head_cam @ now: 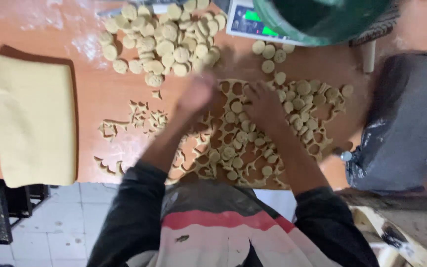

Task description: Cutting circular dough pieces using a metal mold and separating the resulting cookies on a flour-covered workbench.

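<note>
Punched dough sheet (pixel 253 143) lies flat on the orange table (pixel 100 94), in front of the person at the near edge; it is riddled with round holes, and many small cut discs (pixel 236 107) still sit in or on it. Both hands are down on this sheet. Left hand (pixel 197 94) rests at the sheet's upper left corner, motion-blurred, so I cannot tell whether its fingers are spread or pinched on anything. Right hand (pixel 263 101) lies palm-down near the sheet's upper middle, fingers reaching forward among the discs; grip also not readable through blur. Dark sleeves run back from both wrists. Left of the sheet, thin scrap strips and triangles of dough (pixel 144 118) are scattered on the table. Farther back and left, a loose heap of cut rounds (pixel 166 37), apart from the sheet. A few more rounds (pixel 269 52) lie beyond the right hand, near a scale (pixel 245 22) with a lit display. A green bowl (pixel 317 17) overlaps the scale. At far left, a thick folded slab of pale dough (pixel 30 118), well apart from the hands. At right, a grey plastic-wrapped bundle (pixel 406 123) sits at the table's edge. Flour dust (pixel 85 44) is smeared at back left.
</note>
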